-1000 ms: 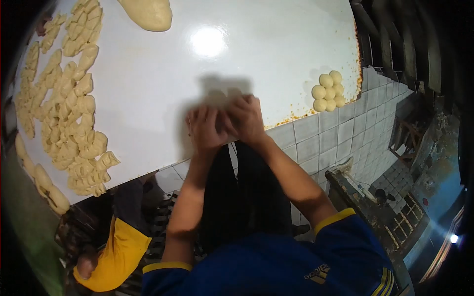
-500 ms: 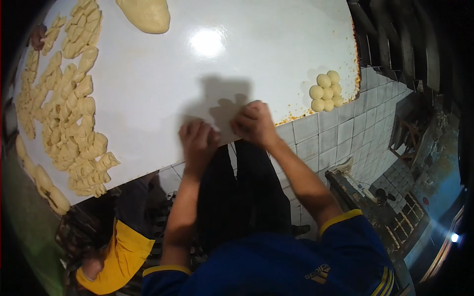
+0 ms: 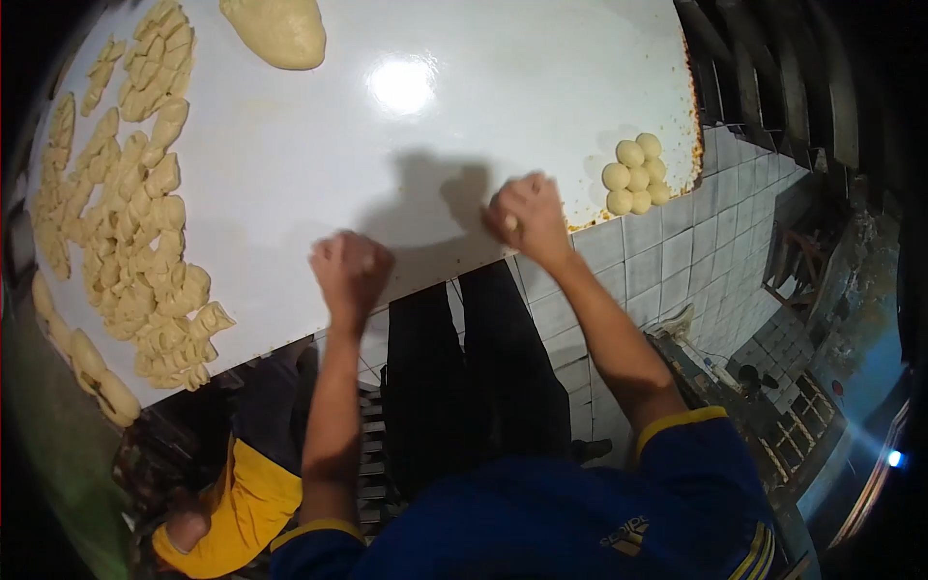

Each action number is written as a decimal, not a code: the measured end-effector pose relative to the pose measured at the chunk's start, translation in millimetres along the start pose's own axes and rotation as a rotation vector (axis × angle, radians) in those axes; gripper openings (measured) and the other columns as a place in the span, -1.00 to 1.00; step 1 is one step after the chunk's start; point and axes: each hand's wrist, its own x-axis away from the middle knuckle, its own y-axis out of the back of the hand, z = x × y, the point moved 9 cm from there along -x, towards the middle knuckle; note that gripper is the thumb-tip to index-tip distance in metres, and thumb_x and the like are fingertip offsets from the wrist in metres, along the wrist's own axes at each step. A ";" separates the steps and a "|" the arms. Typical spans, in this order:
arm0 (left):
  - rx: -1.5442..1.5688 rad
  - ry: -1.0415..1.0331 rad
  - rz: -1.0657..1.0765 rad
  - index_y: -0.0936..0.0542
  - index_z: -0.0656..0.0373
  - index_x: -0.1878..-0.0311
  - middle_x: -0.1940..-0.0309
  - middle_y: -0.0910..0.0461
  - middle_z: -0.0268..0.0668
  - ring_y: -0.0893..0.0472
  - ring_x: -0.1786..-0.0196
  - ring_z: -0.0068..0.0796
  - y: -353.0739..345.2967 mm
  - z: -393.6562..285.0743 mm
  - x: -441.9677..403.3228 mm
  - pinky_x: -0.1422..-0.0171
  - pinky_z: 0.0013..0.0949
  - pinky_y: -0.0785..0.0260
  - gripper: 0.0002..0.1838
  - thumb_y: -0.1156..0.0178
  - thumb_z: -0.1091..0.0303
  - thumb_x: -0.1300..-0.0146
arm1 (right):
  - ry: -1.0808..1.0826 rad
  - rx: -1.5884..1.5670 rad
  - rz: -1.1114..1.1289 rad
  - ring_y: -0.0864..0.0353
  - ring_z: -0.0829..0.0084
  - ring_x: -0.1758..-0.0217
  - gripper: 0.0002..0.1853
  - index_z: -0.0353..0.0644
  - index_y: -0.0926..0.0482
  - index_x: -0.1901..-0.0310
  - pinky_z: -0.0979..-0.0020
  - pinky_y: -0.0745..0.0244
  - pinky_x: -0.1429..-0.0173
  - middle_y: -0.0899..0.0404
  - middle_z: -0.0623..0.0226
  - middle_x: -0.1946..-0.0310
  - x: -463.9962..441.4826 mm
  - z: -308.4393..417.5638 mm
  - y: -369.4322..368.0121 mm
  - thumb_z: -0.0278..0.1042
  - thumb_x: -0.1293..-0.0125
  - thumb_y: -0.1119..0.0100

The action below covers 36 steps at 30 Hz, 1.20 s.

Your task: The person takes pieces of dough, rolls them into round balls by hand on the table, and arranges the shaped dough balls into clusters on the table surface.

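Observation:
My left hand is curled closed over the white tabletop, near its front edge. Farther right, my right hand is curled the same way, just left of a cluster of smooth round dough balls. A small pale spot shows at the thumb side of each hand; I cannot tell if it is dough or a thumb tip. Whatever lies under the palms is hidden. Many cut dough pieces cover the left side of the table. A large smooth dough lump rests at the far edge of view.
Long dough rolls lie along the table's left end. A person in a yellow garment is at the lower left. Rust marks the table's right corner. White tiles and a dark metal rack are beyond it.
My hands have moved apart: the left one to the left, the right one right and slightly away from me. Another person's hand at the far left has gone out of view.

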 end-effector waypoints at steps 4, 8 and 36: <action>0.134 0.113 -0.182 -0.64 0.03 0.19 0.15 -0.62 -0.24 -0.56 -0.04 0.04 23.7 -11.9 -68.8 -0.21 0.13 -0.38 -0.81 -0.49 0.37 -0.20 | -0.089 0.240 -0.060 -0.65 0.11 0.02 -0.76 0.05 -0.66 0.34 0.07 -0.51 -0.11 -0.67 0.47 0.20 -56.5 -2.5 -15.1 -0.27 -0.27 -0.65; 0.227 0.119 -0.114 -0.67 -0.01 0.17 0.13 -0.64 -0.26 -0.56 -0.11 0.08 10.4 -56.3 -37.1 -0.24 0.15 -0.37 -0.80 -0.50 0.35 -0.19 | -0.001 0.022 -0.136 -0.62 0.12 0.04 -0.73 0.05 -0.64 0.36 0.05 -0.50 -0.05 -0.62 0.47 0.25 -23.7 53.5 -25.2 -0.24 -0.25 -0.66; 0.323 0.037 -0.062 -0.67 0.02 0.15 0.13 -0.65 -0.28 -0.56 -0.04 -0.02 13.4 -53.6 -7.8 -0.21 0.04 -0.38 -0.78 -0.51 0.42 -0.18 | 0.147 0.009 -0.034 -0.61 0.15 0.08 -0.74 0.02 -0.67 0.35 0.09 -0.50 -0.03 -0.60 0.46 0.28 16.7 32.1 -6.0 -0.25 -0.23 -0.70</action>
